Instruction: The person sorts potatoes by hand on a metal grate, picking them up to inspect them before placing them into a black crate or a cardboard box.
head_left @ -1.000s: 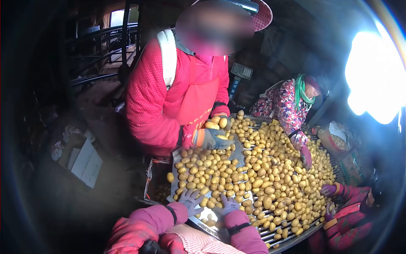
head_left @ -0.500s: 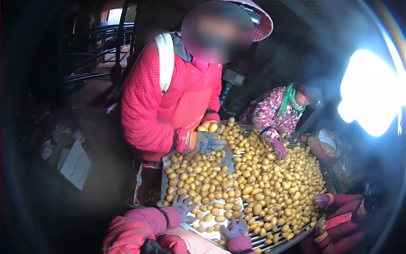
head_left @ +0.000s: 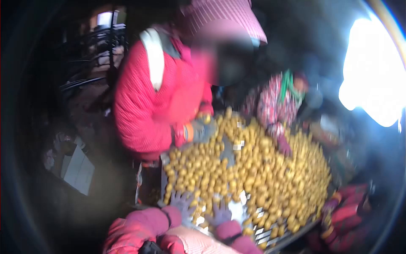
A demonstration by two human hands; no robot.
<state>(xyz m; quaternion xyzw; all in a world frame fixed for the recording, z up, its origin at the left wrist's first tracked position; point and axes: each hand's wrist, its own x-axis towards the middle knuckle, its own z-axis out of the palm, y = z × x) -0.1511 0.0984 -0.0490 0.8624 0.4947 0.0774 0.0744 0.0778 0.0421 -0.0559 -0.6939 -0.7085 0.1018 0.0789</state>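
Your right hand (head_left: pixel 220 213) has slid in toward your left hand (head_left: pixel 182 202), and both gloved hands now rest with fingers spread, gripping nothing, on the potatoes (head_left: pixel 249 169) at the table's (head_left: pixel 277 241) six o'clock edge.

Long metal desk (head_left: pixel 275 237) with bars at the near end, seen blurry. Heaped all over with small yellow potatoes (head_left: pixel 253 169). Bare shiny patch (head_left: pixel 237 209) near the front edge, potatoes all around it.
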